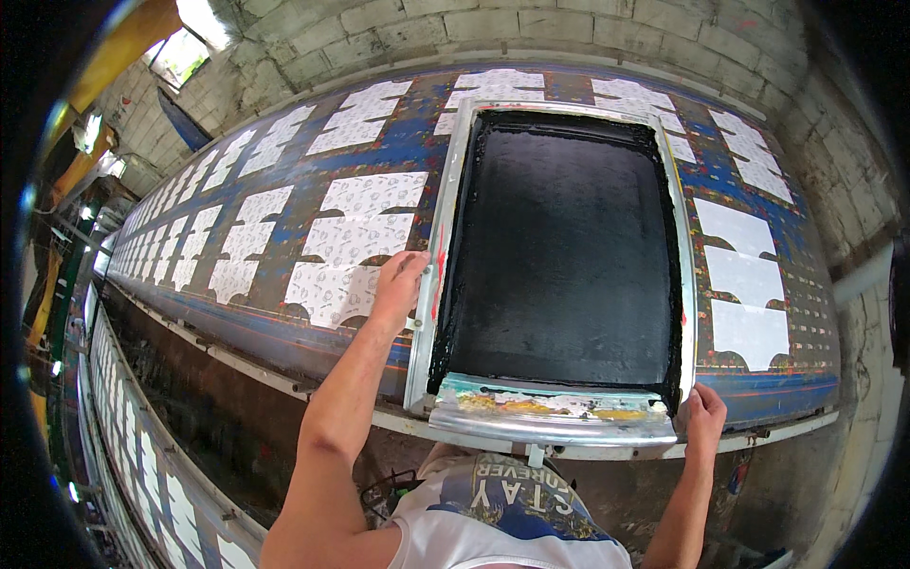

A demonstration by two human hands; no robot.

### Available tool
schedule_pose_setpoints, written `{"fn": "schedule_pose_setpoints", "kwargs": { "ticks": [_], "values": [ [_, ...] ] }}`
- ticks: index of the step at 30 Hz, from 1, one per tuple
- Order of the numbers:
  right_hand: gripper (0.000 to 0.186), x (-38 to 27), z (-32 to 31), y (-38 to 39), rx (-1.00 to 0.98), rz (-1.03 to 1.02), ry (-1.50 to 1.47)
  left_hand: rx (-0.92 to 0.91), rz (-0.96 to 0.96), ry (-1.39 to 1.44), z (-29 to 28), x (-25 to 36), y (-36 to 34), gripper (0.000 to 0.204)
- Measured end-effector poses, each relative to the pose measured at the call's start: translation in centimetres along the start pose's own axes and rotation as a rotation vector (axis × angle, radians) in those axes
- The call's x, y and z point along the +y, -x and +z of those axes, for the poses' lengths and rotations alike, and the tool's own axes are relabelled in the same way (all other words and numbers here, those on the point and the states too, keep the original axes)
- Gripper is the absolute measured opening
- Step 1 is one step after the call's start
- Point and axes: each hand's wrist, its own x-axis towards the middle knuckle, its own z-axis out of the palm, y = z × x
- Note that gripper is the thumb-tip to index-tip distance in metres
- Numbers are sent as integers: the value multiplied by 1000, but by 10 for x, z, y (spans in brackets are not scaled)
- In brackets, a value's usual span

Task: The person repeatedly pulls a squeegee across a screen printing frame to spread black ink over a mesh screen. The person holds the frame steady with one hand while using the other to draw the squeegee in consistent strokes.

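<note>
A large screen printing frame (453, 171) lies over the long printing table (791, 384), its mesh (569, 247) coated in black ink. Across its near end rests a squeegee (559, 417) with a metal holder, smeared with white, yellow and teal. My left hand (402, 284) is closed on the frame's left side, about halfway along. At the near right corner, the curled fingers of my right hand (703, 417) hold the frame's edge. Left of the frame lie white cut fabric pieces (351, 242) with a small grey print. The fabric pieces (744, 280) on its right look plain white.
More fabric pieces (275, 137) run in rows down the table to the far left. A metal rail (237, 363) follows the near edge. Another table with pieces (152, 465) stands at the lower left. Block walls (588, 33) close off the back and right.
</note>
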Motion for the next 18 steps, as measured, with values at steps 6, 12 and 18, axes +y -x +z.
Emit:
{"fn": "schedule_pose_setpoints", "kwargs": {
  "ticks": [6, 12, 18],
  "values": [
    [32, 3, -9, 2, -46, 12, -76, 8, 28, -60, 11, 0, 2, 23],
    [35, 2, -14, 3, -100, 14, -59, 27, 47, -177, 7, -7, -4, 31],
    [38, -47, 10, 35, -32, -419, 337, 56, 60, -310, 4, -29, -21, 38]
  ]
}}
